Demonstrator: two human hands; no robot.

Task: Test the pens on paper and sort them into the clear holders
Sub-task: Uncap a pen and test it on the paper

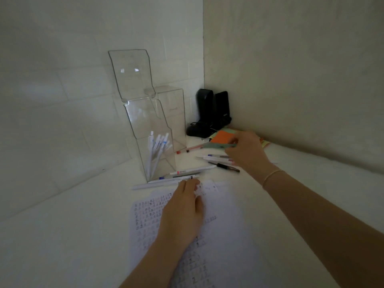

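My left hand (182,213) lies flat on the printed paper sheet (226,235), its fingertips at the sheet's far edge, next to a row of loose white pens (178,177). My right hand (247,150) reaches to the back right and pinches the edge of a grey-green pad (216,145), thumb on top, just below an orange sticky pad (223,136). More loose pens (220,161) lie under that hand, and red-tipped ones (192,149) lie further left. The clear front holder (164,163) holds several white pens (156,150). A second clear holder (176,113) stands behind it.
A tall clear tiered stand (133,75) rises against the left wall. Two black speakers (214,109) and a black mouse-like object (196,130) sit in the corner. Walls close the desk at left and back right. The white desk (68,235) extends left of the paper.
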